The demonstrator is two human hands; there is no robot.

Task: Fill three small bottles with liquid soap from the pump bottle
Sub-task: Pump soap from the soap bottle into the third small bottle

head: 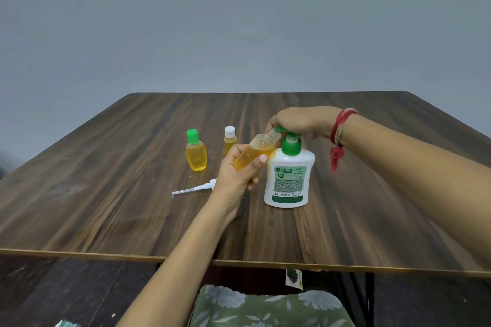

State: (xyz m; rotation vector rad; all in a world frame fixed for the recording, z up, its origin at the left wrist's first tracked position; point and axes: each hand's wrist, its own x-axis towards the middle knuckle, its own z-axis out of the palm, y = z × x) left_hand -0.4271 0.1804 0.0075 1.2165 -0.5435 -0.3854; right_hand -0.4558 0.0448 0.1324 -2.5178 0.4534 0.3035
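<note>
The left hand (240,170) grips an uncapped small bottle (259,150) — tilted, part-filled with amber soap — its mouth at the nozzle of the pump bottle (288,178). The right hand (300,121) curls over that bottle's green head. A green-capped bottle (196,152) and a white-capped bottle (229,141) stand just beyond.

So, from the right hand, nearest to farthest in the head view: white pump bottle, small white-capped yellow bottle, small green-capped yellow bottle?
1. White plastic pump bottle, directly under the right hand, which holds its green pump.
2. Small white-capped yellow bottle, to its left.
3. Small green-capped yellow bottle, farther left.
</note>
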